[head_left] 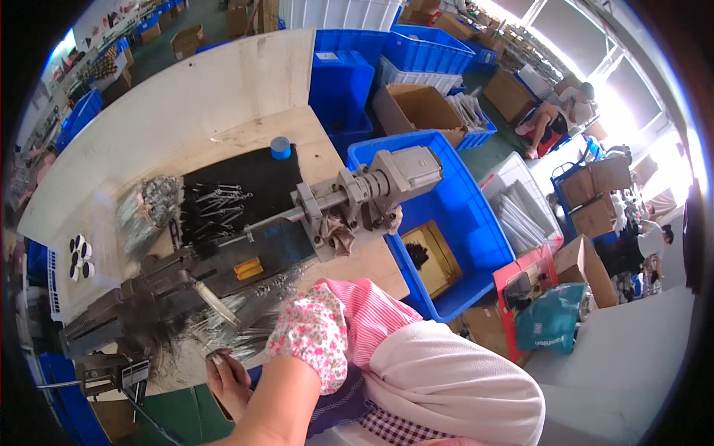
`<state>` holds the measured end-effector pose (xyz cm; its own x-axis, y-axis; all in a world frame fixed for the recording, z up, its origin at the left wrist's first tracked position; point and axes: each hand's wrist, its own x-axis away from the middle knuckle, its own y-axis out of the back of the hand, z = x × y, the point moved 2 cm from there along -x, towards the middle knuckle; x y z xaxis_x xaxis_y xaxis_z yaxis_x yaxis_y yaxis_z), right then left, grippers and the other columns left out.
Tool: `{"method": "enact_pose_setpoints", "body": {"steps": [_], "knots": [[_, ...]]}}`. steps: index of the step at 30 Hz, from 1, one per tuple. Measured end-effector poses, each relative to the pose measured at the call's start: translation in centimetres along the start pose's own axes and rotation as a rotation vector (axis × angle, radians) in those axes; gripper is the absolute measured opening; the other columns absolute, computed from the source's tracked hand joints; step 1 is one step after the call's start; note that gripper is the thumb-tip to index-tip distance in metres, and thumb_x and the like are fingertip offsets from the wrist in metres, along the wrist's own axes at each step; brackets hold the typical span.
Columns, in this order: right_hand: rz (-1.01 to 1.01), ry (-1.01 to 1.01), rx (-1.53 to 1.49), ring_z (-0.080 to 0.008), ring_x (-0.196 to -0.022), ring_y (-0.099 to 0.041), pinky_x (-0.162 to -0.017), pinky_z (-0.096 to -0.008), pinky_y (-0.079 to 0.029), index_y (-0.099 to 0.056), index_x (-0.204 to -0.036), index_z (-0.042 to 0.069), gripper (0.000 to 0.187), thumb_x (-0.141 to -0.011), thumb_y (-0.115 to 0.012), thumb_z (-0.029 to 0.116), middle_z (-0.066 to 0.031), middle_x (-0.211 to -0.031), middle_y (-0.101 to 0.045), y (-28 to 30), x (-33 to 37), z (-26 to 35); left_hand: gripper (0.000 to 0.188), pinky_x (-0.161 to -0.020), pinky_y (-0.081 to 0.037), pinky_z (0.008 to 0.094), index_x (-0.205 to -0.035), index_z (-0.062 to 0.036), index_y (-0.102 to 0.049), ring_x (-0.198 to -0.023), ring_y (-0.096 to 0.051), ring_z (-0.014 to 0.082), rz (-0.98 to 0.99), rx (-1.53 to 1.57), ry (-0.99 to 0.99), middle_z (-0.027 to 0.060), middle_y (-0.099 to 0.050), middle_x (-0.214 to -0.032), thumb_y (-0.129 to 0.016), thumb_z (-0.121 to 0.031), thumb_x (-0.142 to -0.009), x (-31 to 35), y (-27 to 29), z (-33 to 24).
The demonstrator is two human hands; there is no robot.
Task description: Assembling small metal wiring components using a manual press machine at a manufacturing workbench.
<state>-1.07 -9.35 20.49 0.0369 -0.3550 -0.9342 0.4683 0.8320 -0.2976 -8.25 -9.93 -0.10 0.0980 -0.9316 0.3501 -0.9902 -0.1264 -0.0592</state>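
My left hand point(230, 380) is low on the left, beside the workbench's near edge, its fingers bent together. They seem to pinch something small and dark that I cannot make out. A bare forearm point(279, 405) below a floral cuff point(309, 334) crosses in front of its wrist; my right hand does not show. Just beyond the left hand lie loose thin metal wires or rods point(245, 331), beside a dark metal bench machine point(156, 301). A shaft point(275, 219) links it to a motor unit point(409, 172). A yellow block point(249, 267) rests on the machine bed.
Metal pieces with looped ends point(219, 204) lie on a black mat point(268, 178) by a blue round container point(280, 148). A bagged bundle point(152, 212) sits left of them. A large blue bin point(476, 230) stands right of the bench. Other people sit farther right.
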Motion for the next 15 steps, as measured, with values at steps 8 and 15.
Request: {"method": "enact_pose_setpoints", "body": {"steps": [8,15], "knots": [[-0.082,-1.084,0.169,-0.0282,-0.099,-0.059,-0.087,-0.0365,-0.048,-0.058,-0.112,0.006,0.029,-0.091,-0.060,0.025,-0.0126,-0.106,-0.057,10.7,11.6,2.1,0.024,-0.059,-0.040,0.0213,-0.115,-0.0047,-0.053,-0.065,-0.046,0.0076,-0.060,0.061,-0.266,0.0011,-0.051,-0.074,-0.044,-0.020,-0.099,-1.4,4.7,3.7],[-0.537,-1.286,0.825,-0.0112,-0.071,-0.060,-0.057,-0.0261,-0.049,-0.054,-0.121,-0.001,0.043,-0.098,-0.052,0.035,-0.0064,-0.087,-0.062,17.7,20.2,1.6,0.032,-0.044,-0.026,0.0206,-0.094,-0.0041,-0.054,-0.050,-0.033,0.0035,0.002,0.022,-0.252,-0.0032,-0.043,-0.061,-0.039,-0.031,-0.103,-2.3,2.1,0.2]]}}
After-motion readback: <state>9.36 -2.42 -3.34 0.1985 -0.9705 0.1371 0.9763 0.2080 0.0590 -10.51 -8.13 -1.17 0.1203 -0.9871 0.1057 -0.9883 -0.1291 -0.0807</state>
